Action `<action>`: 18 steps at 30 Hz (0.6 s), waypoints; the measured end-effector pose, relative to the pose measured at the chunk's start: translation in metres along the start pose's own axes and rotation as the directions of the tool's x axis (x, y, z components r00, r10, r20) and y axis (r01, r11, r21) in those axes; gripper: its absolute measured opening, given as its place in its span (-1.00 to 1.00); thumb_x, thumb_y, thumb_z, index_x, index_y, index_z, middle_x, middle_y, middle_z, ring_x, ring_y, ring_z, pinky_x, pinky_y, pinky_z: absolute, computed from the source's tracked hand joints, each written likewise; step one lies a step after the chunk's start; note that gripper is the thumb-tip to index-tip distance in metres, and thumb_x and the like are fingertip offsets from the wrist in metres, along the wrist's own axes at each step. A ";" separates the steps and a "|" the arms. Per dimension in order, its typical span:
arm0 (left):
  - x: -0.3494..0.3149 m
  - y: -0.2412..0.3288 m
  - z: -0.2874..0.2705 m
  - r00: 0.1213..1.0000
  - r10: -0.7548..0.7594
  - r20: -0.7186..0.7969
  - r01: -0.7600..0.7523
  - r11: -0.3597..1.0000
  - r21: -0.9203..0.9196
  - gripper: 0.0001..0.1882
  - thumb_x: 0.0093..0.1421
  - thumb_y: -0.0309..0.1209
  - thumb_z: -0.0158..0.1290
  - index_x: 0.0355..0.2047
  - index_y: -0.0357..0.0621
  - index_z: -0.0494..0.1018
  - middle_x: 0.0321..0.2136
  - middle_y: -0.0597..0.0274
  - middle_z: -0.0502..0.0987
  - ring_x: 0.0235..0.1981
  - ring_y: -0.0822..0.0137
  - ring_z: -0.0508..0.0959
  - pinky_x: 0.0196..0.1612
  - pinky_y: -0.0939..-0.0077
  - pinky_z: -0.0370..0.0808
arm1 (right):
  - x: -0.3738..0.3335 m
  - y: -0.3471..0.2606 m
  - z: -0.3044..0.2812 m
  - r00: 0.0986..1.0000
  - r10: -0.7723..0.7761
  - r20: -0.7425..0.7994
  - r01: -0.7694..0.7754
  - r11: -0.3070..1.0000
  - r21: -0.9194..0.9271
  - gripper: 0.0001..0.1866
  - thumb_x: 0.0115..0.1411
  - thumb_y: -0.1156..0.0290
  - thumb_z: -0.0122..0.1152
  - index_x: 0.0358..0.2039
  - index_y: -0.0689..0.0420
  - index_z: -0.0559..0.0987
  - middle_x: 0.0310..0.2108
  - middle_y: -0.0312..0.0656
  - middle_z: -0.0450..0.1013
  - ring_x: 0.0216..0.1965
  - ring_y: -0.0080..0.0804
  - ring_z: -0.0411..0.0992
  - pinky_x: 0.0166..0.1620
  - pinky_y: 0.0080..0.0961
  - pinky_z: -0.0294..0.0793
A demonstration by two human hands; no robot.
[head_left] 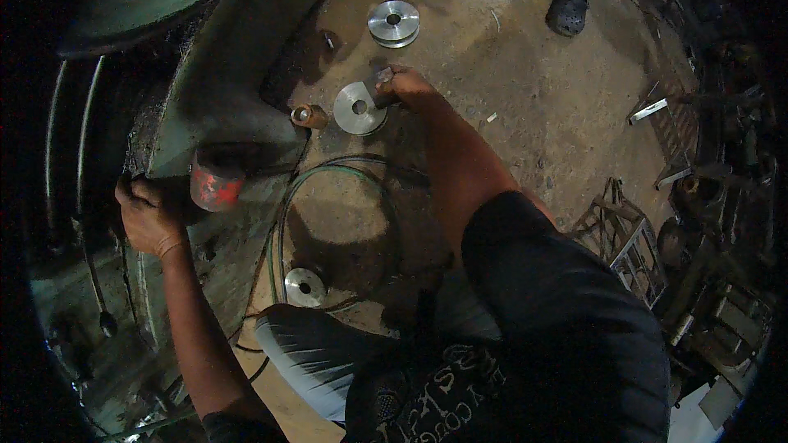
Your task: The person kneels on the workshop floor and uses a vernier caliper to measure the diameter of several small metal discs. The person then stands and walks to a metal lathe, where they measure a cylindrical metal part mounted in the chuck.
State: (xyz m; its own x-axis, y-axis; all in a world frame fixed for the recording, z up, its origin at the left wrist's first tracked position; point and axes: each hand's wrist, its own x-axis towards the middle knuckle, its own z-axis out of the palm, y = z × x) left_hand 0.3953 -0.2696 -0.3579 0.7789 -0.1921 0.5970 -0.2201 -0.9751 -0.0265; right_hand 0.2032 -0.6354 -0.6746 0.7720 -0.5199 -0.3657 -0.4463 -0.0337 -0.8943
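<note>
My right hand (404, 88) reaches to the floor, fingers closed around a small greyish piece that I cannot make out. It is right beside a silvery metal pulley (348, 117) with a round centre hole. Left of that pulley stands a brownish, hollow metal bushing (302, 116). My left hand (152, 217) is at the dark green machine (209, 82), its fingers curled at an edge; what they grip is hidden in shadow. Close to it, a cylinder with worn red paint (217, 187) sticks out from the machine.
A second grooved pulley (394, 33) lies farther away, and a smaller metal disc (294, 287) is near my knee. A greenish hose (287, 197) loops over the floor. Dark clogs (566, 10) are at the far right. Metal frames (628, 246) and scrap crowd the right side.
</note>
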 end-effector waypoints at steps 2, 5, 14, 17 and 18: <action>0.000 0.001 -0.002 1.000 -0.007 0.018 0.007 1.000 0.013 -0.48 0.24 0.02 -0.26 0.08 0.12 0.42 -0.26 -0.12 0.61 -0.25 -0.23 0.58 -0.28 -0.13 0.47 | -0.004 -0.001 -0.004 1.000 -0.016 0.019 0.018 0.996 -0.089 -0.49 0.06 0.28 0.38 0.02 0.15 0.50 -0.27 -0.20 0.55 -0.32 -0.41 0.48 -0.27 -0.36 0.48; -0.001 0.002 -0.003 1.000 -0.017 0.016 0.017 0.999 0.030 -0.47 0.24 0.02 -0.26 0.09 0.11 0.42 -0.27 -0.12 0.61 -0.25 -0.22 0.59 -0.27 -0.13 0.47 | -0.010 -0.004 -0.004 0.997 -0.053 0.055 0.054 0.998 -0.020 -0.49 0.02 0.27 0.41 -0.04 0.20 0.53 -0.27 -0.16 0.55 -0.31 -0.40 0.47 -0.22 -0.35 0.48; 0.000 0.000 0.001 0.999 0.027 -0.026 -0.027 1.000 0.006 -0.49 0.24 -0.02 -0.26 0.08 0.09 0.44 -0.29 -0.10 0.62 -0.28 -0.21 0.59 -0.30 -0.12 0.47 | -0.002 -0.005 0.000 0.998 -0.065 -0.017 0.059 0.974 -0.219 -0.57 0.12 0.09 0.29 -0.16 0.17 0.61 -0.18 0.01 0.55 -0.09 -0.14 0.52 0.03 -0.30 0.48; 0.001 -0.002 0.001 0.999 0.023 -0.027 -0.024 1.000 -0.006 -0.49 0.24 -0.03 -0.26 0.07 0.08 0.44 -0.30 -0.10 0.62 -0.29 -0.21 0.59 -0.30 -0.11 0.47 | -0.003 -0.004 -0.003 0.994 -0.103 0.031 0.107 0.977 -0.185 -0.52 0.10 0.06 0.32 -0.14 0.21 0.59 -0.19 0.02 0.56 -0.09 -0.15 0.52 0.01 -0.28 0.49; 0.001 -0.002 0.002 0.999 0.021 -0.023 -0.021 1.000 0.000 -0.49 0.24 -0.03 -0.26 0.07 0.08 0.44 -0.30 -0.10 0.62 -0.29 -0.20 0.59 -0.30 -0.11 0.47 | -0.003 -0.004 -0.003 0.998 -0.066 0.011 0.067 0.987 -0.148 -0.52 0.11 0.07 0.32 -0.13 0.20 0.59 -0.19 0.01 0.56 -0.09 -0.16 0.52 0.00 -0.29 0.49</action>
State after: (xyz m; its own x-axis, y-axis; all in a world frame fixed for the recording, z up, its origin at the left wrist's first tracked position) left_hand 0.3975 -0.2680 -0.3587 0.7601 -0.2103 0.6148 -0.2368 -0.9708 -0.0393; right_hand 0.2016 -0.6361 -0.6689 0.8046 -0.5072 -0.3089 -0.4558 -0.1941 -0.8687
